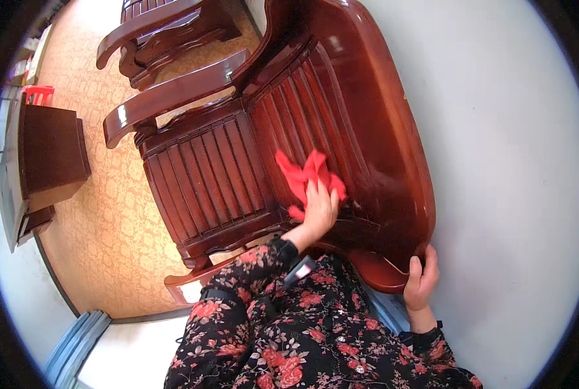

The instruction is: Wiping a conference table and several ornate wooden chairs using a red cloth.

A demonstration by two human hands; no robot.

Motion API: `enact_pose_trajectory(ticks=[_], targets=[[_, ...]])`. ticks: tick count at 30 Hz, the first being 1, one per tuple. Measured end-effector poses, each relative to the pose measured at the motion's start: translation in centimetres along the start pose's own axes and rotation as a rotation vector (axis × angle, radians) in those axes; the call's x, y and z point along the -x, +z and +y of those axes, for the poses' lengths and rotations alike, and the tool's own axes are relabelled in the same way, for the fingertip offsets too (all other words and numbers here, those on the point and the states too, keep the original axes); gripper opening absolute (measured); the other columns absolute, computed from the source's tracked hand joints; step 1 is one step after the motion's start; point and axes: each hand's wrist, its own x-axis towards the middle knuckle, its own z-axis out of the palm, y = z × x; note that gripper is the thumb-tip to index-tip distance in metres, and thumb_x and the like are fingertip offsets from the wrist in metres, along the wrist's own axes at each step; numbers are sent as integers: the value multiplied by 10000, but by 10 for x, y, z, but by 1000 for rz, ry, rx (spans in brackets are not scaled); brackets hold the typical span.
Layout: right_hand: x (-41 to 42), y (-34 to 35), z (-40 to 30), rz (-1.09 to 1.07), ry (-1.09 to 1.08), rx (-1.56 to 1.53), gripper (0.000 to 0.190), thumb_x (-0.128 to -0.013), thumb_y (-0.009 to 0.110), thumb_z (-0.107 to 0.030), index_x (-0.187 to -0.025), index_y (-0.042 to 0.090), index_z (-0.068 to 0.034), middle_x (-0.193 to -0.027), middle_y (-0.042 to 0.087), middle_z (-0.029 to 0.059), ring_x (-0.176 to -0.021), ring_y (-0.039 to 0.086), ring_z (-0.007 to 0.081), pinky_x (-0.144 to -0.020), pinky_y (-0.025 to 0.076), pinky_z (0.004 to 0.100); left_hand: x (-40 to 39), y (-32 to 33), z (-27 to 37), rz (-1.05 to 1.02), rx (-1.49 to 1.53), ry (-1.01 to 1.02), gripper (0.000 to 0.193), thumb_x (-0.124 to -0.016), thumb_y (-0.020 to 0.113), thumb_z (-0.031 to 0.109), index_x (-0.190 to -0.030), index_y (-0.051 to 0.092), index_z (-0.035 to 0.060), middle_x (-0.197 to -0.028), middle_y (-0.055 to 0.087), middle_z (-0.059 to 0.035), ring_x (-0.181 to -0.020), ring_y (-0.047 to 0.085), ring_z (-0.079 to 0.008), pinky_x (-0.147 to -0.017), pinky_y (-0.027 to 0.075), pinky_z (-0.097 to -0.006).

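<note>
My left hand (320, 206) is closed on a crumpled red cloth (313, 170), pressed against the slatted backrest of a glossy dark red-brown wooden armchair (211, 175). Its thumb lies on the right, while the fingers are partly in the folds. At the corner of the backrest, near my body, my right hand (423, 277) grips the top edge, thumb on the near face and fingers partly hidden behind it. The slatted seat spreads to the left of the cloth.
A matching wooden chair (172, 36) stands beyond the far armrest. A pale wall (503, 146) runs along the right, behind the backrest. Over the patterned tan floor (114, 233), a dark cabinet (51, 150) and red plastic stool (40, 95) stand left. Blue stacked items (77, 345) sit lower left.
</note>
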Motion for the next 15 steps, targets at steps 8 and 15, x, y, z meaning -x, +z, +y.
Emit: enact_pose_trajectory(ticks=[8,15], targets=[[-10,11,9,54,-11,82,365,-866,542,-192,-1145,536,42,-1053,597,217,-959,555,362,-853,430,417,-80,-75,10,-51,930,-282,291,-849,574,147,-1104,512,22,-890,633,-163,-849,622,-241,-766,475,-344],[-28,22,3,56,-35,5,350,-852,580,-195,-1122,556,26,-1040,611,202,-938,568,351,-843,438,407,-172,-71,41,323,351,-154,342,-891,438,112,-1173,444,-82,-1195,427,-387,-1119,434,-512,-971,364,-513]])
